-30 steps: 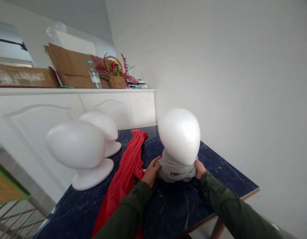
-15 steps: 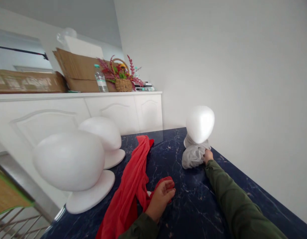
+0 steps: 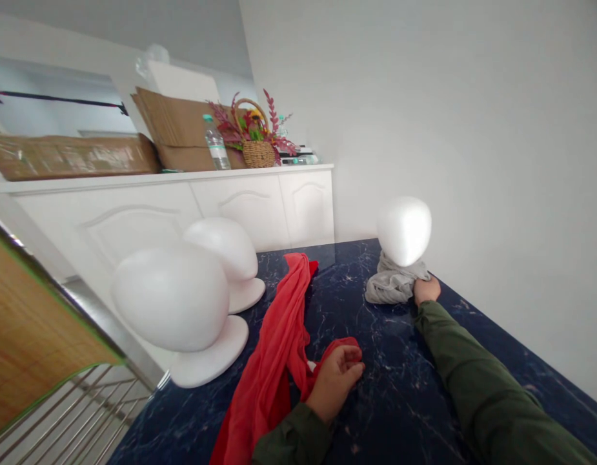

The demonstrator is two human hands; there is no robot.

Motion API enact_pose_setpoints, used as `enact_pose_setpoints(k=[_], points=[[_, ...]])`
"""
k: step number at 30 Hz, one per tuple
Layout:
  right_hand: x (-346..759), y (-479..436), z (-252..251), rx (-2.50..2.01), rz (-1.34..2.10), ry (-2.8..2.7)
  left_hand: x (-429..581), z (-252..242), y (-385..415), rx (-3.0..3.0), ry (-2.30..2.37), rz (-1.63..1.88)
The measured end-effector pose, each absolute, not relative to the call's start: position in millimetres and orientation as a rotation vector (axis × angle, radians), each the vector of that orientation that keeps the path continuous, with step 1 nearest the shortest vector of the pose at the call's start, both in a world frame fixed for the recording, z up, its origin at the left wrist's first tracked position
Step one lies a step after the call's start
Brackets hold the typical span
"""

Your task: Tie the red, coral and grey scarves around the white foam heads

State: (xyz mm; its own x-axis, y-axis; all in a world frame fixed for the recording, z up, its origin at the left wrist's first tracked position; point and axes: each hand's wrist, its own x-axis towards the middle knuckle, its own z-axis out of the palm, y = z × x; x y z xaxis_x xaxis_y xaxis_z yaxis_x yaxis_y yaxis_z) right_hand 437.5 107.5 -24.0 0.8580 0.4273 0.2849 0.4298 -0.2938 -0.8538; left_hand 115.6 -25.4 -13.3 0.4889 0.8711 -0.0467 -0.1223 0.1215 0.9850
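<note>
At the right of the dark blue marbled table, my right hand (image 3: pixel 426 290) is closed on the edge of a bunched grey cloth (image 3: pixel 391 286). That cloth lies around the foot of a white mannequin head (image 3: pixel 404 231), which stands near the wall. Close to me, my left hand (image 3: pixel 335 381) rests with loosely bent fingers, a gap showing between thumb and forefinger. It touches the end of a long red scarf (image 3: pixel 279 329) spread lengthwise over the table, and does not visibly grip it. Two more white mannequin heads (image 3: pixel 177 297) (image 3: pixel 225 248) stand on round bases at the left.
The table (image 3: pixel 390 413) meets a bare wall on the right. Behind it a white cabinet (image 3: pixel 250 206) carries cardboard boxes (image 3: pixel 75 157), a water bottle (image 3: pixel 215 145) and a flower basket (image 3: pixel 258 154). A metal rack (image 3: pixel 95 413) stands at the lower left.
The view has swung slightly left and down, so everything appears shifted right and a little up. My right hand stays on the grey cloth, which now lies flatter; my left hand looks unchanged.
</note>
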Motion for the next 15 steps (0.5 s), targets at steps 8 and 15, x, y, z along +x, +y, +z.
enact_pose_setpoints(k=[8,15], points=[[436,92,-22,-1.921,-0.011,-0.616,118,-23,-23,1.314,0.713,0.895],[414,60,-18,-1.857,-0.142,-0.627,116,-14,-32,1.607,0.76,0.949]])
